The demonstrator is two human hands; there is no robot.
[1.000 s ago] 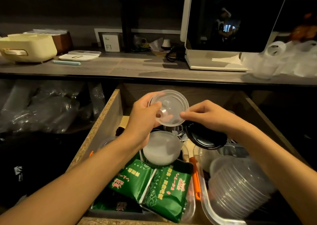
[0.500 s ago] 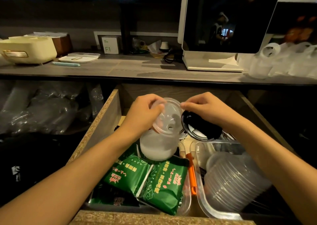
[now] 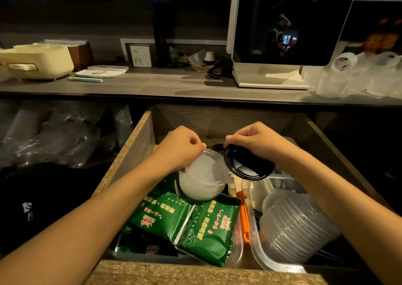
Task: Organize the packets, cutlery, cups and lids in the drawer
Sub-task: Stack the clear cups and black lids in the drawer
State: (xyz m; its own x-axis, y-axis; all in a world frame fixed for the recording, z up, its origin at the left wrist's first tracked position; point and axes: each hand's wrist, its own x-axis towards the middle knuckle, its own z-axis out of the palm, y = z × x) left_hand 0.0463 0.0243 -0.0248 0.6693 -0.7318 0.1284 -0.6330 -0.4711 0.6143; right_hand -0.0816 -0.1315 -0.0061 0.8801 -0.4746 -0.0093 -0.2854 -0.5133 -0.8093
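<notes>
Hands meet over the open drawer (image 3: 139, 145), midway through sorting its lids. The left hand (image 3: 180, 150) curls its fingers on the clear lid (image 3: 206, 167), which lies tilted on top of the frosted cup (image 3: 200, 187) near the drawer's middle; whether the lid is seated all round the rim cannot be told. The right hand (image 3: 254, 143) pinches the rim of the black lid (image 3: 248, 165) between thumb and bent fingers, holding it on edge just right of the cup and touching, or nearly touching, the clear lid.

Below the cup, toward the drawer's front, lie two green packets (image 3: 187, 219). An orange handle (image 3: 243, 217) runs beside them, and at the drawer's right a clear tray (image 3: 258, 250) holds a stack of clear cups (image 3: 293, 228) on its side.

The step in hand looks like pairing lid with cup. The next move probably calls for pressing the clear lid down evenly while the cup is steadied, and for finding the black lid a place among its own kind, well apart from the packets.
</notes>
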